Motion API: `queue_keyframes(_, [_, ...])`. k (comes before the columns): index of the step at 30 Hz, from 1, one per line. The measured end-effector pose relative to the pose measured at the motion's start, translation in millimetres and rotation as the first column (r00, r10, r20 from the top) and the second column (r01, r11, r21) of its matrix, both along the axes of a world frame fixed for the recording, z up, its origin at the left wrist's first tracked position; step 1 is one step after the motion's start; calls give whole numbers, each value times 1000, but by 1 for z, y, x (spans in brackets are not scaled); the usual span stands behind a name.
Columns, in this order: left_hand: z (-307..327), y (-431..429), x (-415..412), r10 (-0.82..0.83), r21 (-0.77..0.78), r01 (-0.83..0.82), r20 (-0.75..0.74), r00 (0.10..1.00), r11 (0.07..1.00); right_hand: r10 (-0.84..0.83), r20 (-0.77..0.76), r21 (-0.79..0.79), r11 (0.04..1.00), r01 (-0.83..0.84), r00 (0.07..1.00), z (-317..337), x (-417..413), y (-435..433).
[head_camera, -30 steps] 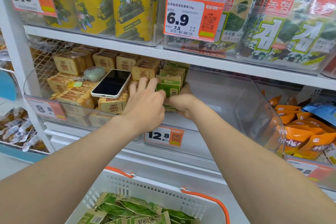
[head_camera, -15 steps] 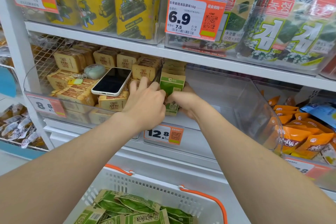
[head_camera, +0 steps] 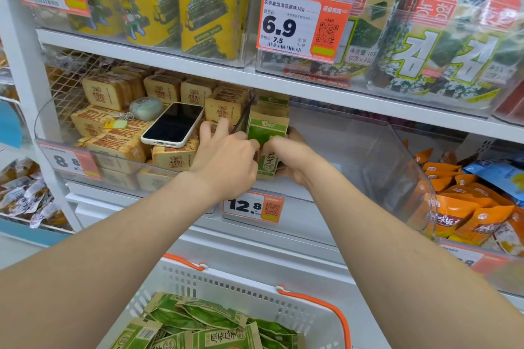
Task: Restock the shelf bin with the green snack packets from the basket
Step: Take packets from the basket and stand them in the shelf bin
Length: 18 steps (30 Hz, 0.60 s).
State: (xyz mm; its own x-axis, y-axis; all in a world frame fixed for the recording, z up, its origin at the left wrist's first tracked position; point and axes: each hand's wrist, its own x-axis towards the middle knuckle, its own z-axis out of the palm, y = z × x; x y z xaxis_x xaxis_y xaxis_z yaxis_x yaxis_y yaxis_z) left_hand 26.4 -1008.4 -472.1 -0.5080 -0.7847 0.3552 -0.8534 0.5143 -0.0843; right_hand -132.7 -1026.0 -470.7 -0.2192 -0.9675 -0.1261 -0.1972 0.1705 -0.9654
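Observation:
A row of green snack packets (head_camera: 268, 136) stands upright at the left end of the clear shelf bin (head_camera: 397, 161). My left hand (head_camera: 226, 159) grips the front packet from the left, fingers reaching past the bin's divider. My right hand (head_camera: 289, 159) holds the same packet from the right, its fingers hidden behind it. Below, the white basket (head_camera: 241, 283) with orange handles holds several more green packets (head_camera: 204, 320) lying flat.
A phone (head_camera: 173, 125) and a small pouch (head_camera: 146, 108) lie on tan packets in the left-hand bin (head_camera: 113, 147). Orange packets (head_camera: 465, 207) fill the bin to the right. Yellow cans (head_camera: 209, 14) and seaweed bags (head_camera: 439, 45) sit on the shelf above. A 12.8 price tag (head_camera: 252, 207) hangs below.
The front green packet has gone from tilted to upright against the row. Both hands stay around it and have barely shifted.

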Motion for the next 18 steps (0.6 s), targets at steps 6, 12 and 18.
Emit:
queue_keyframes(6, [3,3,-1,24,13,-25,45,999,1000,-19,45,23,1000,18,999,-13,-1,-10])
queue_keyframes(12, [5,5,-1,38,29,-40,77,996,999,48,-71,53,998,-45,996,-6,5,6])
queue_keyframes(18, [4,6,-1,41,14,-42,57,998,999,98,-126,152,985,-78,987,-1,-4,14])
